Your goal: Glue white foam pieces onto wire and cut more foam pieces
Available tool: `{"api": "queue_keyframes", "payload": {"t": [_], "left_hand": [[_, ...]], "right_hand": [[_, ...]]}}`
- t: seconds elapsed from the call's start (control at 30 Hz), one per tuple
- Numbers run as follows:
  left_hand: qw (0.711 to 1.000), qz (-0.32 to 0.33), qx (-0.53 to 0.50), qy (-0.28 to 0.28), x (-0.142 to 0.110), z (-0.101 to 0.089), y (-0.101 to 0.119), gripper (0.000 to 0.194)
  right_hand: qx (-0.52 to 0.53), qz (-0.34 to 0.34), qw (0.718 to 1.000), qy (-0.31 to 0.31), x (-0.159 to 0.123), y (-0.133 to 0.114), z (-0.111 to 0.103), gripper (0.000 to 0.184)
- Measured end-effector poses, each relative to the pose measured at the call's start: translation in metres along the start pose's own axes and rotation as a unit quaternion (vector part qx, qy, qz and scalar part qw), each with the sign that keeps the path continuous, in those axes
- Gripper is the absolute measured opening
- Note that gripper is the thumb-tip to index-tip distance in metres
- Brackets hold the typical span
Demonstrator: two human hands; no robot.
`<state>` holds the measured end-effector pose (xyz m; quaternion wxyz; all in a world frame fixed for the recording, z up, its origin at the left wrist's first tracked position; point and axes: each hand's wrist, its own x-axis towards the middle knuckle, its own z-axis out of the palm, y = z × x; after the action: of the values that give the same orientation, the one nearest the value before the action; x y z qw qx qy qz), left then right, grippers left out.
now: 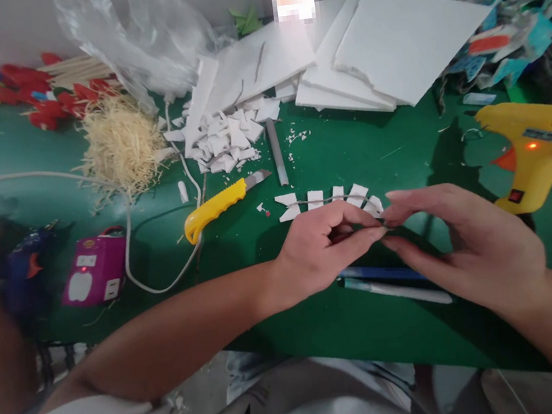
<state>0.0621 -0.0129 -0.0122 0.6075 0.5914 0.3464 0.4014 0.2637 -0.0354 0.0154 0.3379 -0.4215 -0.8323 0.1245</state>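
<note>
A thin dark cord or wire (322,201) runs across a row of several small white foam board pieces (315,198), its right end curving down to my fingers. My left hand (327,244) is closed, thumb and fingertips pinched on the cord's end. Right beside those fingertips, my right hand (474,244) pinches at the same spot, its fingers almost touching the left ones. What exactly lies between the right fingertips is too small to make out. Below the hands lie a blue pen (383,272) and a whitish pen (400,291), partly hidden.
A yellow utility knife (221,206), blade out, lies left of the row near a grey rod (276,152). Foam scraps (228,139) and foam sheets (401,40) fill the back. At right stands a yellow glue gun (529,151); a purple power box (94,269) with white cable (136,269) sits left.
</note>
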Motion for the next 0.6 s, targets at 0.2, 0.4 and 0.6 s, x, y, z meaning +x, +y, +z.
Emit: {"api": "queue_keyframes", "payload": {"t": [0.2,0.4,0.6], "left_hand": [[1.000,-0.019,0.021,-0.011,0.0012,0.0003,0.0018,0.012],[0.998,0.010,0.058,-0.016,0.0010,-0.0017,0.0020,0.007],[0.999,-0.007,0.025,-0.030,-0.0006,-0.0010,0.0002,0.005]], "right_hand": [[-0.033,-0.019,0.999,0.007,0.0015,-0.0049,-0.0026,0.038],[-0.055,-0.014,0.998,-0.007,-0.0002,-0.0076,-0.0068,0.038],[-0.015,-0.024,0.999,-0.037,-0.0008,-0.0043,-0.0089,0.037]]}}
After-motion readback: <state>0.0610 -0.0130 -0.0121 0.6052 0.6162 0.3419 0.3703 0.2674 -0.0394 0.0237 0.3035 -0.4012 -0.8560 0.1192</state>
